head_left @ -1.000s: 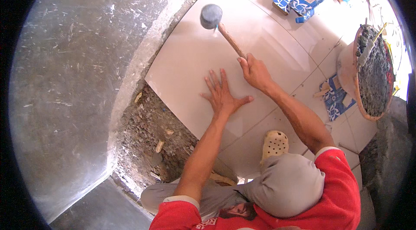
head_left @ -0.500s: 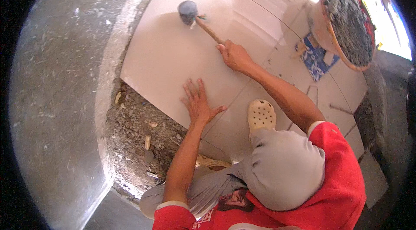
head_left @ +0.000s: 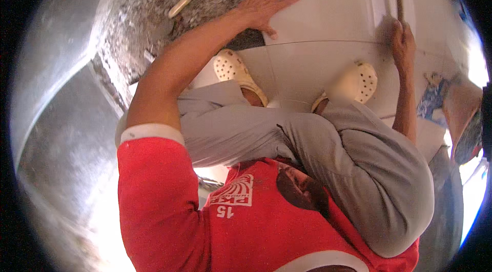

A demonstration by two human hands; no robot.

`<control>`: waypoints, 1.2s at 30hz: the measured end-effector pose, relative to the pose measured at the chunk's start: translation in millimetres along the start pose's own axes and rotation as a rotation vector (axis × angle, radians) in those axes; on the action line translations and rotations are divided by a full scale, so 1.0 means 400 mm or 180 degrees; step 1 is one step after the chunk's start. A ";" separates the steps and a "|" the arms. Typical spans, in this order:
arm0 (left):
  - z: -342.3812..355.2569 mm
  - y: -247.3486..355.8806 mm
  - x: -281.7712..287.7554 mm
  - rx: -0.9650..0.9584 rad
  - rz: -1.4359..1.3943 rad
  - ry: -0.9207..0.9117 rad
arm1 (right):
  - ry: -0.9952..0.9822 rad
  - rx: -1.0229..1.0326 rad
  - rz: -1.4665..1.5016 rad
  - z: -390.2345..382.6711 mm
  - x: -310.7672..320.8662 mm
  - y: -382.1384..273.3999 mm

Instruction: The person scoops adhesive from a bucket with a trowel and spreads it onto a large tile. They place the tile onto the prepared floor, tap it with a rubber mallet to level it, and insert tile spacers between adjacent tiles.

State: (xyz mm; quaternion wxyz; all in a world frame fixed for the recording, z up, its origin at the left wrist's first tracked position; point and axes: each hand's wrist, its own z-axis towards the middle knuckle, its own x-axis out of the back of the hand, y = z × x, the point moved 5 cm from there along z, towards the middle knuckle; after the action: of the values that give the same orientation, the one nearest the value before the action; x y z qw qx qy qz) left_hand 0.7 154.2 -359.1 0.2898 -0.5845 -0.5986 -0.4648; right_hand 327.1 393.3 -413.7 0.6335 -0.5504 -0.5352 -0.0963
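My left hand (head_left: pixel 267 4) rests palm down with fingers spread on a large pale floor tile (head_left: pixel 328 13), close to the tile's edge beside bare rubble. On the right, my right hand (head_left: pixel 404 45) is wrapped round the wooden handle of a rubber mallet (head_left: pixel 400 0). The mallet's dark head is at the upper rim of the picture and is partly cut off. Whether the head touches the tile I cannot tell.
Rough soil and rubble (head_left: pixel 200 10) lie left of the tile, against a grey wall (head_left: pixel 56 41). My feet in cream clogs (head_left: pixel 233 69) are on neighbouring tiles. To the right, a tilted-looking bucket of grey mortar (head_left: pixel 461 105) stands beside a blue patterned cardboard piece (head_left: pixel 433 98).
The view has swung, so the tile, hands and mallet appear higher and my torso and legs fill more of it. My left hand stays spread on the tile; my right keeps the mallet.
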 end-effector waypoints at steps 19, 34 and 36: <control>-0.024 -0.030 -0.012 -0.0001 -0.0630 -0.0244 | -0.0518 0.0613 0.3062 0.160 0.073 -0.285; -0.032 -0.031 0.032 -0.0043 -0.0730 -0.0142 | -0.0461 0.0549 0.2263 0.161 0.042 -0.236; -0.032 -0.031 0.032 -0.0028 -0.0718 -0.0067 | -0.0059 0.0138 0.0530 0.140 0.026 -0.259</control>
State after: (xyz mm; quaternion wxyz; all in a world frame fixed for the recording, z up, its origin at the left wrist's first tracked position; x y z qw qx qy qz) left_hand -15.8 149.6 -345.2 0.2268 -0.5196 -0.6615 -0.4909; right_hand 225.6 404.0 -353.8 0.6461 -0.5800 -0.4955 -0.0265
